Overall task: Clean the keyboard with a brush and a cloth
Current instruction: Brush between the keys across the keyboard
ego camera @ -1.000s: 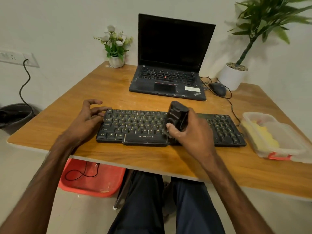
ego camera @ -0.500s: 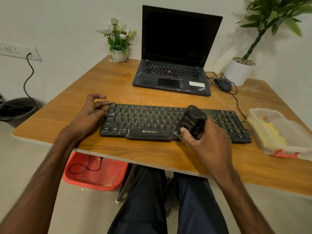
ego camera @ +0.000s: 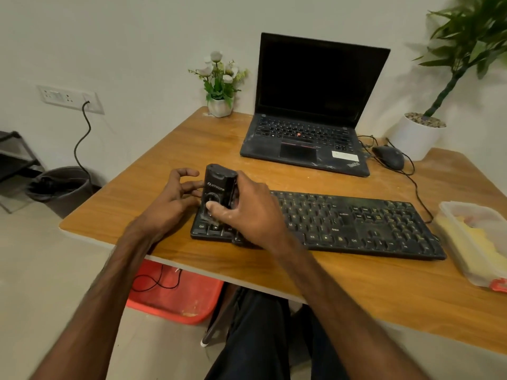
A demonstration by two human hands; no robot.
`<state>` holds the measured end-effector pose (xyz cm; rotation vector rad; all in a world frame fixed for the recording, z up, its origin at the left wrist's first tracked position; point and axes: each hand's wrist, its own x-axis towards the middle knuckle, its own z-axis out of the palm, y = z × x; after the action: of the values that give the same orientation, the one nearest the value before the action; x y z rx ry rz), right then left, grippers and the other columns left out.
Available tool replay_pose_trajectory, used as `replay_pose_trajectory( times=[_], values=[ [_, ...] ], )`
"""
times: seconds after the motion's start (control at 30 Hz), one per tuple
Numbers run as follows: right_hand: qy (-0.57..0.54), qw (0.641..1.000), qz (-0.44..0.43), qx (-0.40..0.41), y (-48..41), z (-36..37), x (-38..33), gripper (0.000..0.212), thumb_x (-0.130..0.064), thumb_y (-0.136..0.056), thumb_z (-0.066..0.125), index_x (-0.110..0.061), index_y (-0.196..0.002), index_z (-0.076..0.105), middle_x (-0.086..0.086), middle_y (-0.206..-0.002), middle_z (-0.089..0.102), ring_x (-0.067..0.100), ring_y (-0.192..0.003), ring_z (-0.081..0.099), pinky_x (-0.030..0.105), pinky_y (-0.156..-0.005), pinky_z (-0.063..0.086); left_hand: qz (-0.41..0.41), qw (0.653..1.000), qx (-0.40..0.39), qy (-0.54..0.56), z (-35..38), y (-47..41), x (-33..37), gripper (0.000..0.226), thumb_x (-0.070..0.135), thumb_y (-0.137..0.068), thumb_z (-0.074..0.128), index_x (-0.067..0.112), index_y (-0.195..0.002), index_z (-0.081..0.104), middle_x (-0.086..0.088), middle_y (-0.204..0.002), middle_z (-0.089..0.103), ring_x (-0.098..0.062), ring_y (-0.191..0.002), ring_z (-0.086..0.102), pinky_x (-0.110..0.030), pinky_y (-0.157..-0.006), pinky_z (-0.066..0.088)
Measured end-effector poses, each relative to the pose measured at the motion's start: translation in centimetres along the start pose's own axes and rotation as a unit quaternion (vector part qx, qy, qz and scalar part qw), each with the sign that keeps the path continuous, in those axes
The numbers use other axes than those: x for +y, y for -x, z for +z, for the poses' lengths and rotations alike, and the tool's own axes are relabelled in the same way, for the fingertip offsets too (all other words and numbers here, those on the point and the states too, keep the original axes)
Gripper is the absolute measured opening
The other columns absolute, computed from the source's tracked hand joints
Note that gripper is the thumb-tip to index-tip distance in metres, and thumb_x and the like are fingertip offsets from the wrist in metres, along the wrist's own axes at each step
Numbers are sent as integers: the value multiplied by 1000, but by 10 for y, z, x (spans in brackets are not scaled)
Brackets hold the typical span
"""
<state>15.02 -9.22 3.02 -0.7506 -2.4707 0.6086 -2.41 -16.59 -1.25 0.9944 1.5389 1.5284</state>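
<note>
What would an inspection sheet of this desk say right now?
Surface: wooden table, pale specks in places.
Job's things: black keyboard; brush over its left end; yellow cloth in a plastic container.
Clutter: open laptop, mouse, flower pot, potted plant.
Hands: right hand grips the brush; left hand rests at the keyboard's left edge, fingers loose.
Cables: black cable loops from beside the mouse toward the keyboard's right end; another cable hangs from a wall socket.
Surroundings: bin, red tray on the floor.

right hand (ego camera: pixel 248 215) covers part of the keyboard (ego camera: pixel 356 226); plastic tub (ego camera: pixel 466 209) cut off.
</note>
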Motion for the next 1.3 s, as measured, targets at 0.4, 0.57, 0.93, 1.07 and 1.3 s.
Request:
replay_pose_trajectory(
  times=[0.4,0.57,0.93,1.07,1.3],
  values=[
    [-12,999,12,39,-77,16,26,58,-48,-80,74,-15,-123,55,-1,-109,68,15,-93,66,40,-76,58,-3,999,-7,-33,-2,-2,-2,57,-19,-92,47,29,-121,34,-12,-112,62,-22,-97,62,-30,-78,56],
    [143,989,23,28,-83,1,42,58,-44,-86,69,-12,-130,47,3,-117,66,20,-102,64,32,-78,51,-6,999,2,-51,-4,4,0,56,5,-79,58,39,-115,32,-4,-123,70,-27,-127,55,-55,-110,42],
    [86,996,16,9,-59,-24,51,58,-48,-83,71,-16,-127,51,-1,-116,66,16,-101,64,36,-81,55,-2,999,-1,-52,-1,5,5,51,-12,-93,50,31,-114,32,-13,-130,63,-29,-124,59,-57,-108,45],
    [118,989,83,-2,-46,-65,84,56,-45,-84,72,-14,-126,52,0,-119,65,16,-104,63,26,-75,43,-8,998,13,-67,-1,4,6,47,-10,-95,49,32,-110,33,-7,-125,65,-29,-123,58,-58,-109,43],
    [198,969,141,43,-16,-108,113,60,-47,-82,72,-12,-127,51,6,-120,65,21,-107,61,41,-85,54,3,996,2,-90,-3,5,5,47,15,-81,59,43,-109,35,6,-122,70,-27,-128,54,-62,-113,33]
  ],
)
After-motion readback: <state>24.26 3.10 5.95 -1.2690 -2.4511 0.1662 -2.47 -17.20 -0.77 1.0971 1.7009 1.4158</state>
